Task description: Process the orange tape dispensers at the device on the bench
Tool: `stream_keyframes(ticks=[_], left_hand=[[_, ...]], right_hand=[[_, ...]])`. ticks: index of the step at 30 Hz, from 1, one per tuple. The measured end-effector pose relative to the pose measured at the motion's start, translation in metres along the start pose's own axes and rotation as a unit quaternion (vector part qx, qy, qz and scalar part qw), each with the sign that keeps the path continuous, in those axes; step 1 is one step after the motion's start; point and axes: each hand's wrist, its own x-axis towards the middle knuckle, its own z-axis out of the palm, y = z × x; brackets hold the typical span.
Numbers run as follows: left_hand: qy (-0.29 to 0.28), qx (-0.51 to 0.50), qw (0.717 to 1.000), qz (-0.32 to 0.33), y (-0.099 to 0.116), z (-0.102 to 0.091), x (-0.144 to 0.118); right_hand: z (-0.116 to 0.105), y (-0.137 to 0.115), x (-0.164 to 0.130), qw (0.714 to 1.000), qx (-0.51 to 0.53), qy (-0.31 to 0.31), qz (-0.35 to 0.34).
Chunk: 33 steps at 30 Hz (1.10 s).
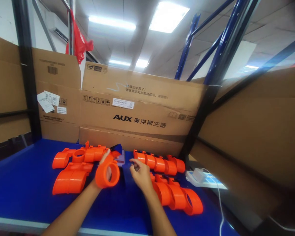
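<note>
My left hand [108,170] grips an orange plastic ring-shaped part [102,175], its round opening turned toward me; much of the hand is hidden behind it. Close above its upper end is a dark blue piece [117,148], and I cannot tell whether they are joined. My right hand [140,172] is a little to the right, apart from the part, its fingers curled together in a pinch. Whatever they hold, if anything, is too small to make out. Left of my left hand lie several similar orange parts [70,178]. More orange ring parts [173,195] stand in two rows on the right.
A blue table surface [22,183] lies under everything. Between the hands, farther back, is a flat pale purple item [122,158]. Cardboard panels [137,113] wall the back and sides. At right, a white power strip [206,179] with a plug and cable [220,206] sits beside a dark post [195,131].
</note>
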Motion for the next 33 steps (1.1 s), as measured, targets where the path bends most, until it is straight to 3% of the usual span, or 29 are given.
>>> stream_keyframes(ticks=[4, 9, 13, 19, 23, 33], left_hand=[[0.02, -0.031, 0.999, -0.025, -0.003, 0.001, -0.001], [-0.008, -0.022, 0.998, -0.065, -0.009, -0.005, 0.001], [-0.029, 0.026, 0.999, -0.036, -0.01, -0.008, 0.002], [-0.122, 0.117, 0.986, 0.004, -0.008, 0.0, -0.01], [-0.14, 0.153, 0.978, 0.012, -0.008, 0.007, -0.023], [-0.127, 0.22, 0.966, 0.039, -0.005, 0.011, -0.025]], right_hand=[[-0.011, -0.004, -0.004, 0.988, -0.127, -0.084, -0.03], [-0.017, -0.015, -0.008, 0.962, -0.223, -0.153, -0.042], [-0.017, -0.016, -0.008, 0.97, -0.209, -0.119, -0.046], [-0.006, -0.013, -0.008, 0.992, -0.06, -0.029, -0.11], [0.0, -0.008, -0.009, 0.991, -0.056, 0.014, -0.122], [0.002, -0.003, -0.012, 0.976, -0.119, -0.006, -0.181]])
